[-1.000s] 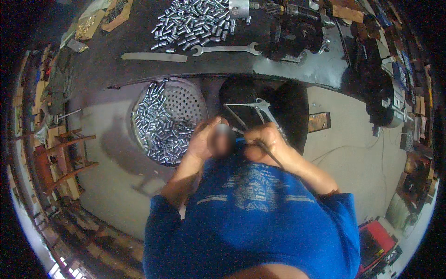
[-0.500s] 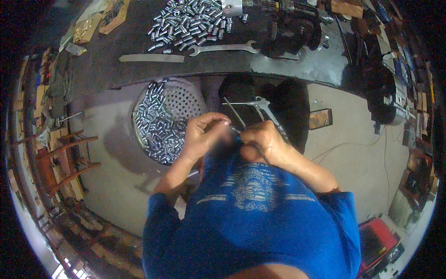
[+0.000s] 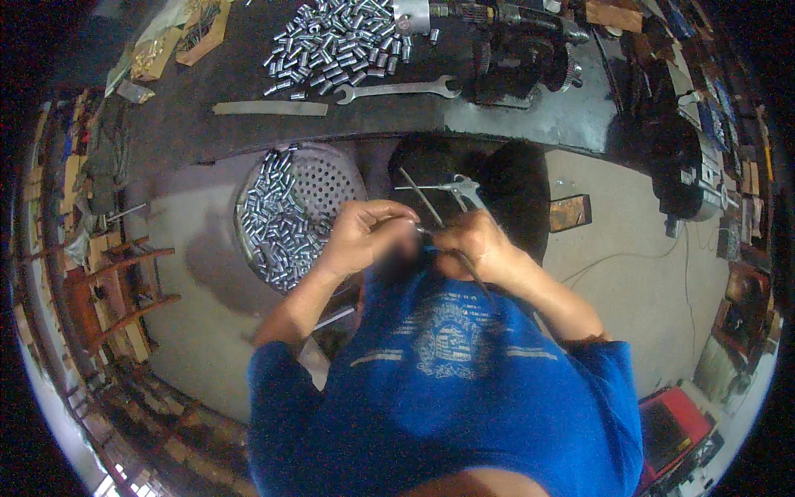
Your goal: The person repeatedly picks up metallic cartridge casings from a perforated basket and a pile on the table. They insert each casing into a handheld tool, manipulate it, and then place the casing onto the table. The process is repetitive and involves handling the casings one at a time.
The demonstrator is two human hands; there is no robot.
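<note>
My left hand [image 3: 364,236] and right hand [image 3: 472,244] meet at chest height, fingers pinched together on a thin dark metal rod [image 3: 426,230], above a round perforated tray [image 3: 331,178] of shiny steel cylinders [image 3: 277,224] and a flat grey wrench [image 3: 397,88].

A blur covers whatever I pinch between my left hand [image 3: 364,236] and right hand [image 3: 472,248]; I cannot identify it.
</note>
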